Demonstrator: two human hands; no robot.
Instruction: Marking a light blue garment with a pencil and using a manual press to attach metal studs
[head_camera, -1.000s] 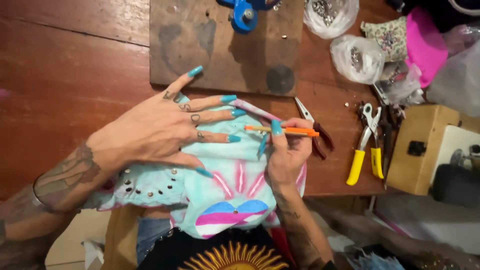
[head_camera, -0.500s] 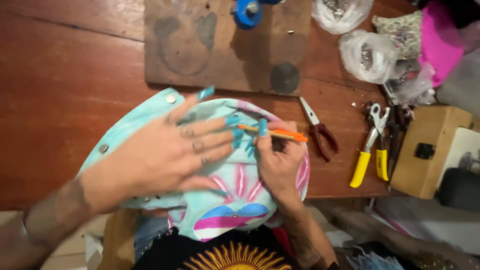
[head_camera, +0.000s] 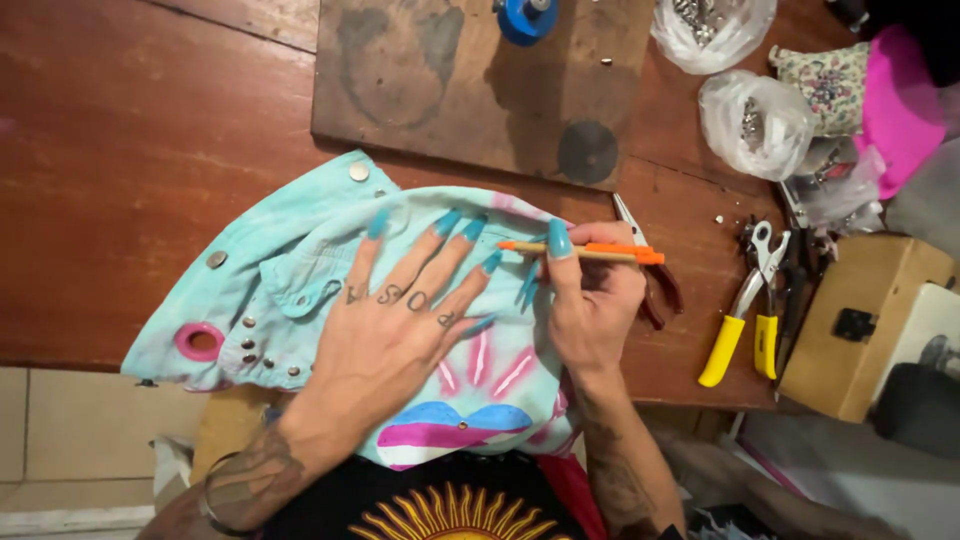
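Left hand (head_camera: 400, 320): open, laid flat with fingers spread on the garment (head_camera: 300, 280), pressing it to the desk (head_camera: 120, 150). Right hand (head_camera: 590, 300): closed around a thin tool (head_camera: 580, 250) with a wooden shaft and orange end, held level, tip pointing toward the left fingertips. Change over the last second: the left hand has slid lower and flattened on the cloth, and more of the garment now shows, its studded edge having come into view at the left; the tool has stayed in the right hand. Judgement: the cloth is being smoothed and held steady under the tool tip. Garment: pale turquoise tie-dye fabric with round metal snaps and studs, a pink eyelet ring (head_camera: 200, 340) at the far left corner, and pink rays with a blue-and-pink painted shape near the person's body; it lies under both hands, draped over the near desk edge. Just right of the right hand: red-handled pliers (head_camera: 662, 295), partly covered. Further right: yellow-handled pliers (head_camera: 738, 335), then a wooden box (head_camera: 860, 320). Beyond the hands: dark wooden board (head_camera: 450, 80); upper right, clear plastic bags (head_camera: 760, 120) of small metal parts.
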